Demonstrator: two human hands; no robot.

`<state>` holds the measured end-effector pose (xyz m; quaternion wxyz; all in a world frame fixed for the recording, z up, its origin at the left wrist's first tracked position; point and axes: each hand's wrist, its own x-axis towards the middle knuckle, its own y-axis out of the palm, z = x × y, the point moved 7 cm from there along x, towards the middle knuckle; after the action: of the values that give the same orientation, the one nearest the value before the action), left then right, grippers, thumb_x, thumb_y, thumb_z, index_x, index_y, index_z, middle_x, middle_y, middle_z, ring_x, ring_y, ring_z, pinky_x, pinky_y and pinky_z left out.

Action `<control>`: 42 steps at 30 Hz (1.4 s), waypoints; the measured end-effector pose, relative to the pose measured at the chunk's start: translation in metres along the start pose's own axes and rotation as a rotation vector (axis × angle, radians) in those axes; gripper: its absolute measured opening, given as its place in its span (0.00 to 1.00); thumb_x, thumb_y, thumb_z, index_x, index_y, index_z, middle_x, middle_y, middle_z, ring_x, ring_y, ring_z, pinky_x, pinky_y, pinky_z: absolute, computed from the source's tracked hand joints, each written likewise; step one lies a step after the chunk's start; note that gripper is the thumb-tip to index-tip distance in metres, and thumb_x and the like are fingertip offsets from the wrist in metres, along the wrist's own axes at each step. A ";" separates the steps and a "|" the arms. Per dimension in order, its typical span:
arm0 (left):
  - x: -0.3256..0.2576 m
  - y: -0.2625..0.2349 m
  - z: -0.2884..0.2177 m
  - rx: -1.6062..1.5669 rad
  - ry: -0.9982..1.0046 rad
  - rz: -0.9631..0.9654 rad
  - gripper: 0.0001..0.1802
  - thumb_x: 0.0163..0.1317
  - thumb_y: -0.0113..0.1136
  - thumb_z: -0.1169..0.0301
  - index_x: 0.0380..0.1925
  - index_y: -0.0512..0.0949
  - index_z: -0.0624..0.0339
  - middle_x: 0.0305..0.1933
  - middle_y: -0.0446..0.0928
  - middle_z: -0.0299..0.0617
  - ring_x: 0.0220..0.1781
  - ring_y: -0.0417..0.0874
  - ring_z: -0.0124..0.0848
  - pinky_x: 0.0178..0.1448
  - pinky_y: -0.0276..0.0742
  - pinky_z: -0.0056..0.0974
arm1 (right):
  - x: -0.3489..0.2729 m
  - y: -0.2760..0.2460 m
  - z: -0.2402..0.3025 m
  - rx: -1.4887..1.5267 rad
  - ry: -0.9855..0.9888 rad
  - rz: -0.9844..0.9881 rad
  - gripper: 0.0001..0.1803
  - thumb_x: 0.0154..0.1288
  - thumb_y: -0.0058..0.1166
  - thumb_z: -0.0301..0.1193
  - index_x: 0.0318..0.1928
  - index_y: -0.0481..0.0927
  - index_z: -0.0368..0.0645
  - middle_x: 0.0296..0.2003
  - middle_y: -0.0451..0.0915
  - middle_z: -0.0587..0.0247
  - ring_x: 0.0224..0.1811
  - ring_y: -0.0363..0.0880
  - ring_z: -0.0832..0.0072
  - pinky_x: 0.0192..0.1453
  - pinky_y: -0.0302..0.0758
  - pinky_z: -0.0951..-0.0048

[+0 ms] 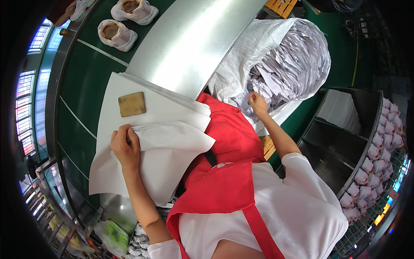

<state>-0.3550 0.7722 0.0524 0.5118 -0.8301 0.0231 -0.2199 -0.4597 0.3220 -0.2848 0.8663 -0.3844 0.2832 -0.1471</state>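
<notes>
My left hand [126, 146] is closed, its fingertips pinching the edge of a white paper sheet [168, 149]. That sheet lies creased over a fanned stack of white paper [113, 97] on the left. A flat brownish block [132, 104] rests on the stack, just beyond my left hand. My right hand [258, 102] is at the near edge of a large white woven sack [235, 64] filled with crumpled, folded paper [297, 56]. Its fingers are curled together close to the paper; whatever they hold, if anything, is hidden.
A shiny metal surface [172, 47] stands between the stack and the sack. On the green conveyor belt [75, 93] sit two pale shoes [117, 35]. To the right, a dark metal cart [327, 149] bears white sheets [340, 110] and rows of stuffed pale shoes [371, 166].
</notes>
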 end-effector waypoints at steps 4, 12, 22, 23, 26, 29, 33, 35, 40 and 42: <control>0.008 0.002 -0.007 -0.008 0.048 -0.005 0.03 0.54 0.54 0.81 0.27 0.76 0.64 0.20 0.71 0.42 0.19 0.65 0.36 0.24 0.62 0.38 | 0.058 0.048 0.038 0.323 -0.314 -0.393 0.20 0.61 0.52 0.39 0.47 0.73 0.36 0.36 0.77 0.50 0.35 0.76 0.65 0.41 0.71 0.69; -0.001 0.001 0.001 0.017 0.034 -0.031 0.03 0.55 0.53 0.80 0.27 0.76 0.65 0.19 0.71 0.42 0.19 0.64 0.36 0.24 0.61 0.38 | 0.009 0.033 0.221 0.576 -0.709 0.002 0.19 0.53 0.34 0.15 0.40 0.78 0.35 0.36 0.79 0.50 0.47 0.75 0.63 0.46 0.75 0.67; 0.000 0.001 0.001 0.005 0.004 -0.004 0.03 0.55 0.53 0.81 0.27 0.76 0.65 0.19 0.71 0.42 0.19 0.64 0.36 0.24 0.62 0.38 | 0.066 0.017 0.109 -0.466 -0.559 -0.451 0.20 0.47 0.55 0.28 0.45 0.78 0.43 0.43 0.76 0.55 0.50 0.67 0.56 0.48 0.65 0.58; 0.001 0.001 0.000 0.000 0.008 -0.005 0.03 0.55 0.53 0.81 0.27 0.76 0.65 0.19 0.71 0.42 0.19 0.64 0.36 0.24 0.62 0.38 | 0.083 0.031 0.099 -0.649 -0.602 -0.383 0.19 0.44 0.58 0.32 0.41 0.79 0.44 0.45 0.76 0.53 0.46 0.69 0.56 0.43 0.65 0.57; 0.002 0.001 -0.001 -0.013 0.018 -0.015 0.03 0.55 0.53 0.81 0.27 0.76 0.64 0.19 0.71 0.42 0.20 0.64 0.36 0.24 0.62 0.38 | 0.101 0.025 0.090 -0.326 -0.620 -0.406 0.20 0.46 0.57 0.34 0.43 0.79 0.45 0.47 0.76 0.52 0.46 0.70 0.52 0.45 0.67 0.57; 0.002 0.002 -0.001 -0.010 0.017 -0.006 0.03 0.55 0.53 0.81 0.27 0.76 0.64 0.19 0.71 0.42 0.20 0.65 0.35 0.24 0.62 0.38 | 0.102 0.018 0.090 -0.328 -0.662 -0.314 0.19 0.48 0.55 0.35 0.43 0.78 0.43 0.44 0.77 0.52 0.46 0.71 0.50 0.47 0.69 0.57; -0.001 0.001 0.001 0.000 -0.004 0.000 0.03 0.55 0.53 0.81 0.27 0.76 0.64 0.20 0.72 0.42 0.20 0.65 0.36 0.24 0.62 0.38 | 0.063 -0.034 0.103 -0.346 -0.547 -0.157 0.18 0.52 0.55 0.37 0.42 0.78 0.41 0.37 0.79 0.54 0.40 0.75 0.53 0.44 0.73 0.59; -0.003 -0.001 0.001 -0.004 -0.004 -0.008 0.03 0.55 0.53 0.81 0.27 0.76 0.64 0.20 0.72 0.42 0.20 0.65 0.36 0.24 0.62 0.38 | 0.048 -0.070 0.093 -0.245 -0.249 0.143 0.18 0.52 0.56 0.37 0.41 0.77 0.40 0.35 0.79 0.54 0.40 0.76 0.55 0.43 0.74 0.61; -0.005 -0.003 0.001 -0.005 0.009 -0.013 0.03 0.55 0.53 0.81 0.28 0.76 0.65 0.20 0.72 0.43 0.20 0.65 0.36 0.24 0.63 0.38 | 0.030 -0.151 0.015 0.336 -0.044 0.125 0.07 0.58 0.52 0.30 0.35 0.78 0.41 0.26 0.78 0.67 0.31 0.77 0.76 0.32 0.72 0.73; -0.002 0.000 0.000 -0.011 0.036 -0.028 0.03 0.55 0.53 0.81 0.28 0.76 0.65 0.21 0.73 0.43 0.20 0.65 0.36 0.24 0.63 0.38 | 0.025 -0.167 -0.005 -1.057 -0.467 -0.359 0.05 0.59 0.50 0.29 0.33 0.77 0.41 0.26 0.77 0.73 0.28 0.76 0.83 0.28 0.69 0.80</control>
<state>-0.3573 0.7728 0.0518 0.5035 -0.8292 0.0219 -0.2419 -0.4488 0.1972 -0.1720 0.5588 -0.8267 0.0509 -0.0420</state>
